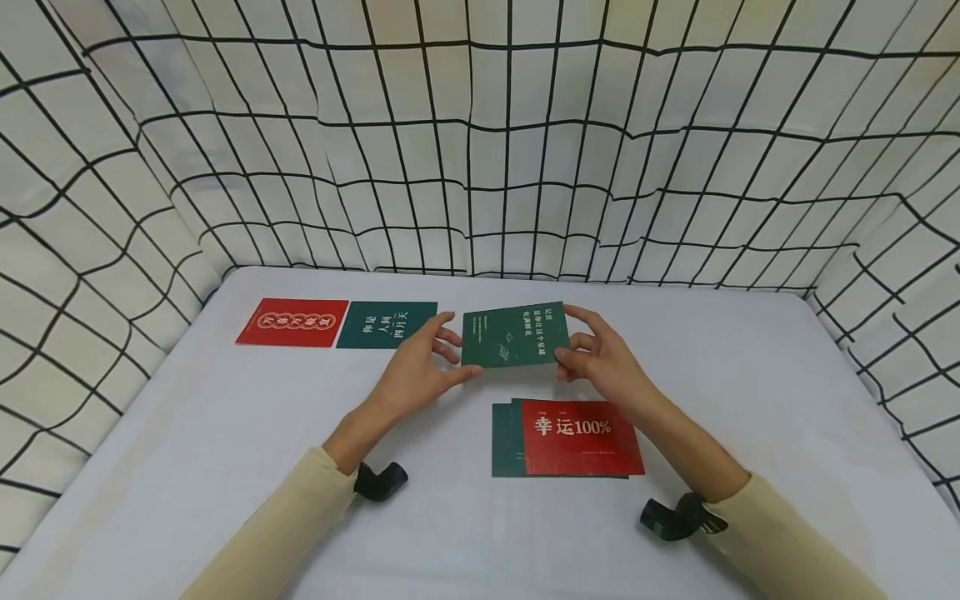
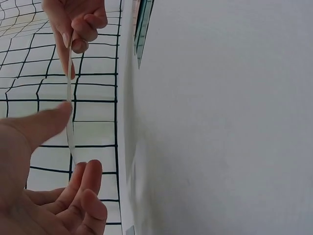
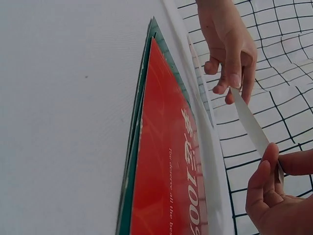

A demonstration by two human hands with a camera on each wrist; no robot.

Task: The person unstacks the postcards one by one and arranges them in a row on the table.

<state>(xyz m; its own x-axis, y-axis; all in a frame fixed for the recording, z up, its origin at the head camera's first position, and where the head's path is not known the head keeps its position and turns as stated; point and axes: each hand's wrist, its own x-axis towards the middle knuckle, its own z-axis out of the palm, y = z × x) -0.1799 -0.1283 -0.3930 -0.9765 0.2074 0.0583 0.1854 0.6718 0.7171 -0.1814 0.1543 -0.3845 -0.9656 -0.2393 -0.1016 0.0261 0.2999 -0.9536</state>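
Above the table, my right hand [image 1: 600, 354] pinches the right end of a green card [image 1: 513, 336] with white Chinese writing and small planet drawings. The thumb lies on its front, the fingers mostly behind. At the card's left end is my left hand [image 1: 416, 367], its thumb stretched to the lower left corner and its fingers loosely spread near the left edge. In the left wrist view the card [image 2: 69, 93] appears edge-on between both hands. Below it lies a small pile with a red card [image 1: 581, 437] on top and green cards [image 1: 507, 442] sticking out underneath.
On the far left of the white table [image 1: 720, 358], a red card [image 1: 296, 322] and a dark green card [image 1: 367, 325] lie side by side. Black netting [image 1: 487, 125] over white cloth rises behind and at both sides. Each wrist carries a black camera mount [image 1: 381, 482].
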